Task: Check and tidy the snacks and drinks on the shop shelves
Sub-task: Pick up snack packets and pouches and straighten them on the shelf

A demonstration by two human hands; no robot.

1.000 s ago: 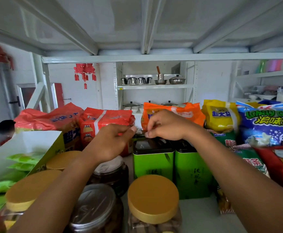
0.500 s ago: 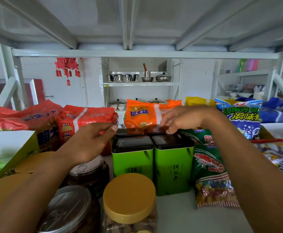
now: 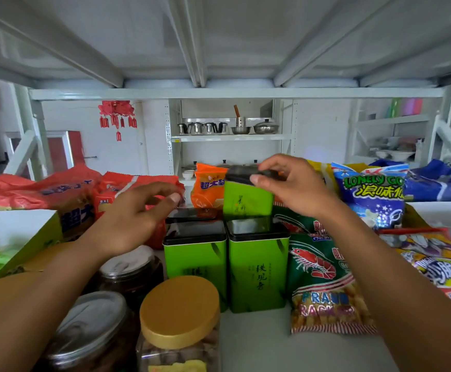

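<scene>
My right hand [image 3: 291,186] grips the black lid of a green tea tin [image 3: 247,201] and holds it in the air above the two front green tins [image 3: 256,269]. A third tin's black lid [image 3: 191,214] shows behind the front left tin [image 3: 196,261]. My left hand [image 3: 135,218] hovers over the left tins with fingers loosely curled, holding nothing. Behind it lie red snack packs [image 3: 135,183] and an orange pack [image 3: 209,187].
Jars with gold lids [image 3: 180,310] and clear lids [image 3: 93,318] stand at the front left. A green prawn cracker bag [image 3: 321,277] leans right of the tins; blue [image 3: 372,194] and red [image 3: 439,267] snack bags lie further right. A green-edged box [image 3: 17,237] sits left. A shelf underside hangs overhead.
My right hand has lifted a green tin by its lid from behind the front tins. My left hand has stayed near the left tins, fingers spread a little.
</scene>
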